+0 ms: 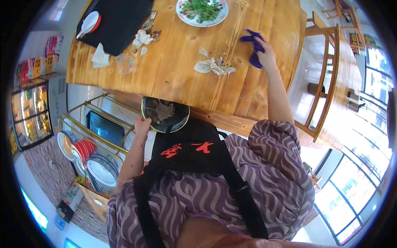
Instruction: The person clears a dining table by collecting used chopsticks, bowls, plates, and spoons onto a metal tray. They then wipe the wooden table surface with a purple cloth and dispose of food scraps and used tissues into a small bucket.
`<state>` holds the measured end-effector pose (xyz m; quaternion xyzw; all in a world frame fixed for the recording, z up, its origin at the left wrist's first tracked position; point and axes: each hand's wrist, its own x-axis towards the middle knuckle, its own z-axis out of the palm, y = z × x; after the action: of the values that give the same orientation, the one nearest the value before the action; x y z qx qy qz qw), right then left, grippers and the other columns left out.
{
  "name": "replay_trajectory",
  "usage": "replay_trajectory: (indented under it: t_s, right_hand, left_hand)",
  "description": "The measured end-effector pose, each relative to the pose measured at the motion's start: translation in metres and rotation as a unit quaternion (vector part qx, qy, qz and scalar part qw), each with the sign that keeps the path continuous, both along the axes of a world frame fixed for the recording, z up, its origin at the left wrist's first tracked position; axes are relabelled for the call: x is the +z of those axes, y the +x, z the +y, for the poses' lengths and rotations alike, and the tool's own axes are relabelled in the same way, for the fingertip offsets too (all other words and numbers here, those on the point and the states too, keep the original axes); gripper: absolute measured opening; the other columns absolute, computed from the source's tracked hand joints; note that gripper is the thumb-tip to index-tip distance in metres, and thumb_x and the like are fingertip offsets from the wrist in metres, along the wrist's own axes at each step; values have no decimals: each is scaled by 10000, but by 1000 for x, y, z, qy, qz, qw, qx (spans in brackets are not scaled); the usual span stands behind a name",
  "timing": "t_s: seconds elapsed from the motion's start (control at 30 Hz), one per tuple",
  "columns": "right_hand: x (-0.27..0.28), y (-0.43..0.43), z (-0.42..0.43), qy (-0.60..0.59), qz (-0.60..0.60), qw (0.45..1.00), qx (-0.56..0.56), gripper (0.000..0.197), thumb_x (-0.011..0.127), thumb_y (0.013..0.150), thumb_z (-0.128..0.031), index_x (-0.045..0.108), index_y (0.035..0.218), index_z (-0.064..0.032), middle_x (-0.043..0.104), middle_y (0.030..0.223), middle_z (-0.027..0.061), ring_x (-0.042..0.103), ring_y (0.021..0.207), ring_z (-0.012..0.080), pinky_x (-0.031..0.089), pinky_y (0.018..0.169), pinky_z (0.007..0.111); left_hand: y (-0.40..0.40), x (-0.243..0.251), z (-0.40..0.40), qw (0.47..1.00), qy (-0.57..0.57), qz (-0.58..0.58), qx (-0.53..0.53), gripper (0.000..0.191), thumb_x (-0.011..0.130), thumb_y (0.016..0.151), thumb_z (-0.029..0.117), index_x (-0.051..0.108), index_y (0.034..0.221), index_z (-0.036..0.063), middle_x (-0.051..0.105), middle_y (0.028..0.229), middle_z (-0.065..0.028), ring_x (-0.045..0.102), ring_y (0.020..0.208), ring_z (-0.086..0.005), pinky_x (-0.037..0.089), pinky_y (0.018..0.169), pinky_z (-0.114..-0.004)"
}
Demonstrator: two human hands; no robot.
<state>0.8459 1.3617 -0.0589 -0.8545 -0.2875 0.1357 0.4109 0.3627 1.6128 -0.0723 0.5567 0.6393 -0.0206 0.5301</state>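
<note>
My left hand [143,124] grips the rim of a round trash bin [182,119], which is tucked against the near edge of the wooden table [173,69] and has waste inside. A purple cloth [256,49] is bunched in my right hand [266,55] over the table's right part. Left of that cloth lie crumpled used tissues [211,66] and small scraps. More tissues [142,38] and brown scraps are beside a black tray [119,23]. A folded napkin [100,56] and a clear plastic cup or bowl [125,63] are near the left table edge.
A plate of green leafy food [202,12] sits at the far side. On the tray rests a red-and-white bowl with a white spoon [90,24]. At left, a metal-framed cart [93,102] carries stacked bowls [102,169] and a dark tray [105,127]. A wooden chair [330,83] stands right.
</note>
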Motion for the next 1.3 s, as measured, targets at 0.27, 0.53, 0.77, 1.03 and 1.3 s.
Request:
replay_trajectory:
  t_s: [0.27, 0.53, 0.77, 1.03, 1.3]
  right_hand:
    - [2, -136, 64, -28, -111, 987, 116, 474, 620, 540, 27, 592, 996, -99, 523, 1106, 155, 533, 939, 325, 438, 823, 343]
    - [9, -321, 99, 48, 10, 950, 309, 466, 515, 551, 64, 596, 985, -84, 545, 1043, 147, 500, 965, 330, 399, 854, 372]
    - [55, -256, 87, 119, 118, 971, 169, 423, 477, 610, 69, 604, 978, -96, 565, 1065, 118, 524, 993, 285, 412, 867, 326]
    - [1, -215, 94, 30, -109, 986, 125, 246, 558, 667, -22, 587, 906, -73, 557, 907, 130, 547, 830, 313, 445, 692, 378]
    - [2, -316, 123, 136, 19, 970, 199, 392, 505, 622, 15, 602, 986, -93, 537, 1061, 145, 515, 965, 288, 412, 837, 369]
  left_hand:
    - [-2, 8, -26, 997, -46, -57, 25, 131, 523, 660, 56, 433, 750, 22, 482, 648, -65, 526, 522, -174, 478, 441, -299]
    - [-15, 10, -29, 983, -105, -126, 78, 127, 515, 659, 41, 406, 724, 47, 472, 597, -63, 490, 451, -156, 456, 410, -283]
    - [-38, 26, -28, 983, -98, -125, 98, 124, 507, 659, 39, 429, 754, 27, 474, 592, -64, 482, 439, -145, 439, 397, -277]
    - [-33, 15, -25, 991, -45, -103, 76, 149, 511, 675, 62, 464, 806, 10, 501, 646, -65, 511, 493, -158, 481, 468, -290]
    - [-28, -1, -17, 972, -93, -185, 115, 150, 489, 697, 18, 446, 840, 4, 529, 727, -90, 573, 604, -195, 505, 498, -319]
